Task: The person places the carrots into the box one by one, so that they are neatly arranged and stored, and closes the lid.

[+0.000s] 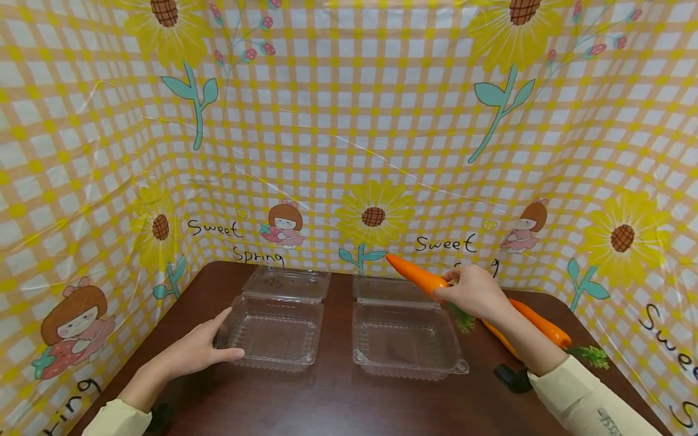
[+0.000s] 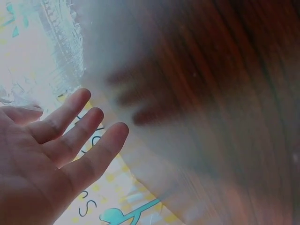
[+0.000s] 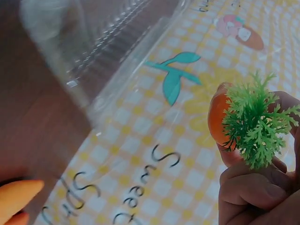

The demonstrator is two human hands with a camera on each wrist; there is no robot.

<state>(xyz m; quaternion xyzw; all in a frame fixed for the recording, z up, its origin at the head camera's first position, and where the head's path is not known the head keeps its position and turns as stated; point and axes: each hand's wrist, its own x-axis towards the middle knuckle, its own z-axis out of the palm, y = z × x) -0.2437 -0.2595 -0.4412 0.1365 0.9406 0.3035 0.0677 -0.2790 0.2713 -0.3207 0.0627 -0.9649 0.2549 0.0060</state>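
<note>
My right hand (image 1: 477, 293) grips an orange carrot (image 1: 414, 275) by its thick end, above the back of the right clear plastic box (image 1: 406, 333). The carrot's narrow tip points up and to the left. In the right wrist view, its leafy green top (image 3: 258, 119) sticks out beside the curled fingers. At the left side of the other clear plastic box (image 1: 278, 333) is my left hand (image 1: 202, 345), thumb and fingers spread around its edge. The left wrist view shows those fingers (image 2: 98, 157) extended and holding nothing. Both boxes have their lids folded back.
More carrots (image 1: 537, 321) with green tops lie at the right of the dark brown table (image 1: 262, 399), partly behind my right forearm. A black piece (image 1: 512, 378) sits by the right wrist. A yellow checked sheet (image 1: 338, 145) with sunflowers surrounds the table's back and sides.
</note>
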